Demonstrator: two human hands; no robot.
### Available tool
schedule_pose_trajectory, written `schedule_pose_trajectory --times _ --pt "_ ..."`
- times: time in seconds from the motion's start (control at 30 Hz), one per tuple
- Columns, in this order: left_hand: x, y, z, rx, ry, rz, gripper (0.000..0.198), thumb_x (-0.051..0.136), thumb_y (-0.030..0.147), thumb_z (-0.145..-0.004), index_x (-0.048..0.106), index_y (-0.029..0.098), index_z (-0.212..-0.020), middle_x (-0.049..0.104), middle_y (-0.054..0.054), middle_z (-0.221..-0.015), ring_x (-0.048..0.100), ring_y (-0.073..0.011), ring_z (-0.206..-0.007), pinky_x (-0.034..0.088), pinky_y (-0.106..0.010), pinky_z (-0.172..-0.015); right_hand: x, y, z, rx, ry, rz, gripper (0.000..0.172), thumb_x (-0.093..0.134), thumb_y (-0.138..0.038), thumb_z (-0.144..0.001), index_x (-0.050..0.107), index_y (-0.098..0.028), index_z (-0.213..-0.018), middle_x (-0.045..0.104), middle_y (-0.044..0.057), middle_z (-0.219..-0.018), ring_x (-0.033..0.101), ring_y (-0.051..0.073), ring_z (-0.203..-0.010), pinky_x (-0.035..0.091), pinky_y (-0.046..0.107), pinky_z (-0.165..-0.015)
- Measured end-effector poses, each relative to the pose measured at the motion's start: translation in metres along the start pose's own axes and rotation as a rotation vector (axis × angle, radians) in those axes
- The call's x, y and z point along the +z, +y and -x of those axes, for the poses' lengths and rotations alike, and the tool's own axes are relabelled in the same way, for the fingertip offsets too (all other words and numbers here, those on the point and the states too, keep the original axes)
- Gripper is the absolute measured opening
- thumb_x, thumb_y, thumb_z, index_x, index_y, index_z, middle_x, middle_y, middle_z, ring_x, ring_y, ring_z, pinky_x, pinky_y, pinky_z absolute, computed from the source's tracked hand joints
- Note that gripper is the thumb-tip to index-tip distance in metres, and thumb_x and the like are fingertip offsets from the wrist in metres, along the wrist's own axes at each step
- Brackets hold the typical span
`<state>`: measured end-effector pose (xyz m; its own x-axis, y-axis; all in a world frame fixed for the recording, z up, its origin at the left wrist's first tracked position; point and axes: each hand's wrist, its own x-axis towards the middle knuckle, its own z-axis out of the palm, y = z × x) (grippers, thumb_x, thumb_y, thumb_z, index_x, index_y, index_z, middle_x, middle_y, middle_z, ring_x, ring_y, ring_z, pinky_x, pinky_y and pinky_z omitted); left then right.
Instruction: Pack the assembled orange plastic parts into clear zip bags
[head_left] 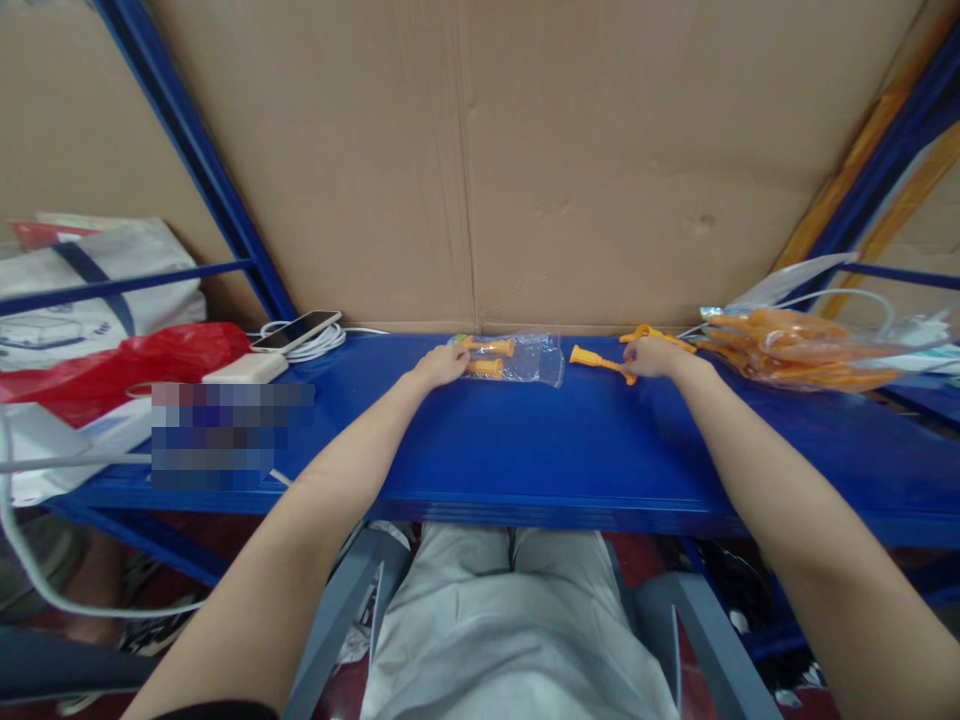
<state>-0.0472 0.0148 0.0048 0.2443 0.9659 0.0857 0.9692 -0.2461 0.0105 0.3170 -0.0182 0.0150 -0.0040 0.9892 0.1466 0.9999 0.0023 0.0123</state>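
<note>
My left hand (444,366) is at the left end of a clear plastic bag (538,360), its fingers closed on that end. Inside the bag lie yellow-orange plastic pieces (491,368) with flared ends. My right hand (649,357) pinches the near end of a loose yellow-orange plastic piece (598,359), which has a flared end pointing left. Another yellow-orange piece (681,343) shows behind the right hand, partly covered by it. What kind of parts these are I cannot tell.
A bulky clear bag of orange pieces (802,345) lies on the right of the blue shelf (517,450). To the left are a phone (300,331), coiled white cable (319,345), a white box (245,369) and a red plastic bag (180,355). Cardboard (570,180) walls the back.
</note>
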Motion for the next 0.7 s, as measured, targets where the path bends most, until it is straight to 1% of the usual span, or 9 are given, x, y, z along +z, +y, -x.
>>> schedule_pose_trajectory --times 0.1,0.17,0.23,0.37,0.43,0.5,0.57,0.6,0.7 --pt "0.0 0.0 0.0 -0.004 -0.001 0.005 0.051 0.026 0.036 -0.101 0.064 0.022 -0.132 0.067 -0.008 -0.133 0.062 -0.0262 -0.123 0.048 -0.033 -0.102 0.002 0.004 -0.001 0.013 -0.104 -0.029 0.009 0.069 -0.023 -0.08 0.077 -0.019 -0.081 0.075 0.009 -0.088 0.069 0.024 -0.086 0.052 0.033 -0.077" --pt "0.001 0.0 -0.001 -0.005 0.006 0.008 0.051 0.026 0.036 -0.101 0.063 0.021 -0.133 0.066 -0.008 -0.134 0.062 -0.0267 -0.123 0.048 -0.034 -0.102 0.003 0.003 0.0 0.008 -0.11 -0.062 0.011 0.067 -0.021 -0.08 0.077 -0.02 -0.084 0.075 0.006 -0.084 0.069 0.021 -0.082 0.052 0.03 -0.074" --pt "0.003 -0.001 -0.002 0.001 0.016 0.005 0.052 0.025 0.036 -0.1 0.063 0.022 -0.132 0.066 -0.008 -0.133 0.062 -0.0268 -0.123 0.048 -0.034 -0.103 0.003 0.002 0.001 -0.004 -0.107 -0.074 0.012 0.065 -0.02 -0.079 0.077 -0.021 -0.081 0.074 0.004 -0.077 0.067 0.019 -0.077 0.051 0.028 -0.069" --pt "0.005 -0.004 -0.006 0.036 0.032 -0.004 0.051 0.026 0.036 -0.1 0.066 0.021 -0.128 0.068 -0.007 -0.13 0.062 -0.026 -0.122 0.048 -0.033 -0.103 -0.001 -0.001 0.003 -0.061 -0.015 -0.058 0.012 0.065 -0.018 -0.074 0.076 -0.02 -0.074 0.071 0.001 -0.067 0.063 0.017 -0.066 0.046 0.024 -0.06" --pt "0.005 -0.005 -0.007 0.049 0.039 0.011 0.05 0.027 0.035 -0.1 0.066 0.02 -0.128 0.068 -0.007 -0.131 0.062 -0.025 -0.124 0.047 -0.032 -0.104 -0.005 -0.004 0.004 -0.076 0.041 -0.083 0.013 0.064 -0.02 -0.074 0.077 -0.02 -0.075 0.07 0.001 -0.066 0.061 0.015 -0.063 0.044 0.023 -0.057" --pt "0.007 -0.004 -0.008 0.05 0.052 0.046 0.049 0.028 0.034 -0.101 0.063 0.02 -0.132 0.067 -0.007 -0.134 0.059 -0.0233 -0.127 0.045 -0.03 -0.107 -0.01 -0.007 0.006 -0.081 0.082 -0.135 0.015 0.063 -0.023 -0.074 0.077 -0.019 -0.078 0.071 0.001 -0.066 0.06 0.015 -0.062 0.042 0.023 -0.056" --pt "0.009 -0.003 -0.008 0.055 0.08 0.103 0.049 0.028 0.032 -0.102 0.057 0.02 -0.139 0.061 -0.007 -0.141 0.055 -0.021 -0.133 0.041 -0.03 -0.111 -0.014 -0.01 0.009 -0.103 0.104 -0.194 0.018 0.062 -0.026 -0.075 0.078 -0.019 -0.082 0.07 0.001 -0.066 0.059 0.014 -0.061 0.041 0.023 -0.055" --pt "0.011 -0.002 -0.009 0.056 0.095 0.132 0.049 0.027 0.031 -0.103 0.054 0.02 -0.142 0.057 -0.007 -0.146 0.05 -0.0205 -0.137 0.039 -0.032 -0.113 -0.016 -0.013 0.01 -0.127 0.109 -0.218 0.019 0.062 -0.026 -0.075 0.078 -0.019 -0.083 0.07 0.0 -0.066 0.059 0.014 -0.06 0.04 0.023 -0.055" --pt "0.016 0.0 -0.009 0.067 0.112 0.188 0.05 0.023 0.031 -0.104 0.043 0.023 -0.15 0.041 -0.006 -0.159 0.032 -0.0223 -0.149 0.031 -0.047 -0.119 -0.017 -0.02 0.012 -0.213 0.114 -0.24 0.019 0.062 -0.026 -0.073 0.078 -0.019 -0.082 0.069 0.0 -0.067 0.058 0.013 -0.061 0.04 0.022 -0.055"
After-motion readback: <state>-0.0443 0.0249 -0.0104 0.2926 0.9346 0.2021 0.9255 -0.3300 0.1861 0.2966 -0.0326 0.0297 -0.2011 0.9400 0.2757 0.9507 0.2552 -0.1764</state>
